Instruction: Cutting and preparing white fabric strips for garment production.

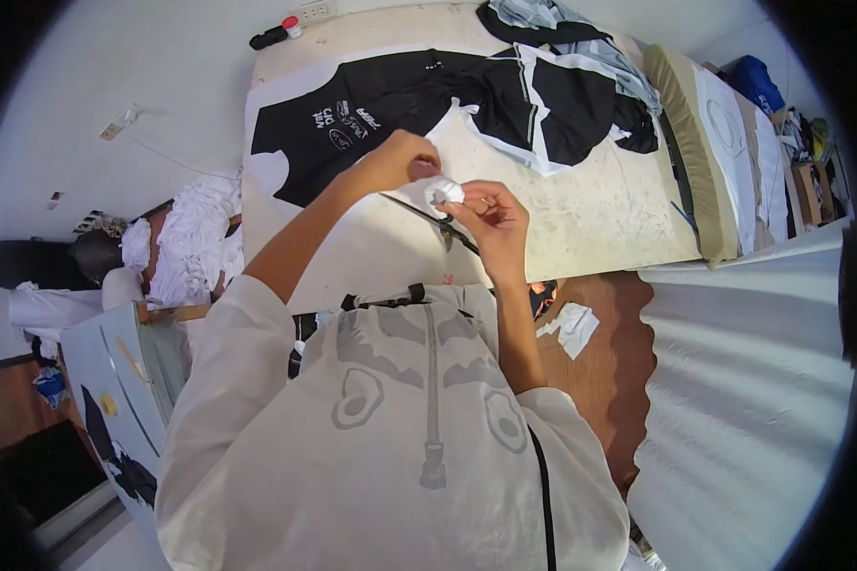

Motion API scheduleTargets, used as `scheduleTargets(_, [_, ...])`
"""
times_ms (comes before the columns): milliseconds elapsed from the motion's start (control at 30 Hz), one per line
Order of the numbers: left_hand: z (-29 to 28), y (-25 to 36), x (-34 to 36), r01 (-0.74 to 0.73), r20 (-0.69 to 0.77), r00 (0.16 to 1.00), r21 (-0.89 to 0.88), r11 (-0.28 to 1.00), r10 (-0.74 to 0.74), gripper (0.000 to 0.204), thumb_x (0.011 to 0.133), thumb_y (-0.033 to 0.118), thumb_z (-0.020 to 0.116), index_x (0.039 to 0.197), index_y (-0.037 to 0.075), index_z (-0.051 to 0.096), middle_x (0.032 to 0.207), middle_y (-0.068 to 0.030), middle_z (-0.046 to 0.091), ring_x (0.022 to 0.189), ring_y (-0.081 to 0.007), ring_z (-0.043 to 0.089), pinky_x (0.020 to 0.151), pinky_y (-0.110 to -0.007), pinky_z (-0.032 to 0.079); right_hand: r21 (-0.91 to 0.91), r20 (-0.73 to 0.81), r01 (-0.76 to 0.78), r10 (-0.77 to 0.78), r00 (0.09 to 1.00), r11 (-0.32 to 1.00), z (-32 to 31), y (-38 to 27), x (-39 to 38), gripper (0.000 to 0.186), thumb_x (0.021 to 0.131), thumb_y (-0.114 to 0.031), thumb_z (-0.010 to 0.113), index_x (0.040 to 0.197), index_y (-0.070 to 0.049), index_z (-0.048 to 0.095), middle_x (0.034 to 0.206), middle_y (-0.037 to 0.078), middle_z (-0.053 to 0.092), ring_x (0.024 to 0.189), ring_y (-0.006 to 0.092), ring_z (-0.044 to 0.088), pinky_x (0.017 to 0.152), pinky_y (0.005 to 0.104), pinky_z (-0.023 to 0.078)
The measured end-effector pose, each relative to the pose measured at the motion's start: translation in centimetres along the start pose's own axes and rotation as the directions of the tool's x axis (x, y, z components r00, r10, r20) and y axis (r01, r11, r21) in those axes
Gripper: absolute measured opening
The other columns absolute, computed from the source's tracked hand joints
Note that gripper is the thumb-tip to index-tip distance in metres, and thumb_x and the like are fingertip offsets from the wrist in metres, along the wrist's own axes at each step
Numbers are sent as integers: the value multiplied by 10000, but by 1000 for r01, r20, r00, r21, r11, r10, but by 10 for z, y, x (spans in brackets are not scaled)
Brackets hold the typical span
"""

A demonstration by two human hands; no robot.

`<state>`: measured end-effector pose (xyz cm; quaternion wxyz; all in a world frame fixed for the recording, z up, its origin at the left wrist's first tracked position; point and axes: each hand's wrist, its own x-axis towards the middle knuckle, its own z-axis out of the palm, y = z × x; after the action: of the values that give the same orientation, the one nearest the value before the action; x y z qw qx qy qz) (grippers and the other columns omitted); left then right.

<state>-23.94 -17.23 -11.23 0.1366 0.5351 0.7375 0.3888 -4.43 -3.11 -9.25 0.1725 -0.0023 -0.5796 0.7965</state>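
Above the near part of the pale table (595, 224), a small bunched piece of white cloth (442, 192) is between my two hands. My right hand (498, 219) pinches its right side, thumb and fingers pressed together. At its upper left, my left hand (390, 167) has curled fingers, its fingertips against the cloth and partly hidden. Beyond my hands lies a flat black fabric piece with white print (362, 114). To its right are more black and white garment pieces (571, 105). A thin black strip (462, 238) lies on the table below the cloth.
A pile of white cloth (195, 228) sits at the left. At the far right of the table stands a beige padded roll or board (690, 143). A white curtain (743, 381) hangs at the right. A white scrap (576, 328) lies on the brown floor.
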Motion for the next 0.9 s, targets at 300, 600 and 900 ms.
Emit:
scheduleTargets(300, [21, 12, -40, 220, -39, 974, -55, 974, -222, 160, 798, 72, 728, 923, -27, 729, 850, -183, 718, 797, -322, 705, 745, -370, 545, -61, 31, 88, -86, 996, 994, -6, 5, 6, 318, 948, 60, 641, 1265, 50, 619, 1085, 88, 661, 961, 177, 696, 890, 295, 534])
scheduleTargets(600, [6, 92, -70, 137, -570, 819, 308, 941, 67, 179, 763, 83, 800, 936, 93, 753, 985, -54, 654, 874, -256, 639, 742, -342, 517, -120, -71, 84, -92, 993, 989, -14, 2, 6, 251, 976, 20, 618, 1224, 59, 615, 1124, 74, 601, 918, 152, 642, 892, 299, 518])
scheduleTargets(900, [60, 114, -43, 128, -670, 729, 336, 933, 142, 284, 697, -23, 755, 971, 50, 744, 1053, -72, 589, 870, -270, 557, 776, -392, 474, -244, -84, 118, -143, 986, 963, 8, -1, 0, 280, 948, 39, 648, 1228, 33, 648, 1245, 64, 564, 1022, 131, 596, 916, 281, 498])
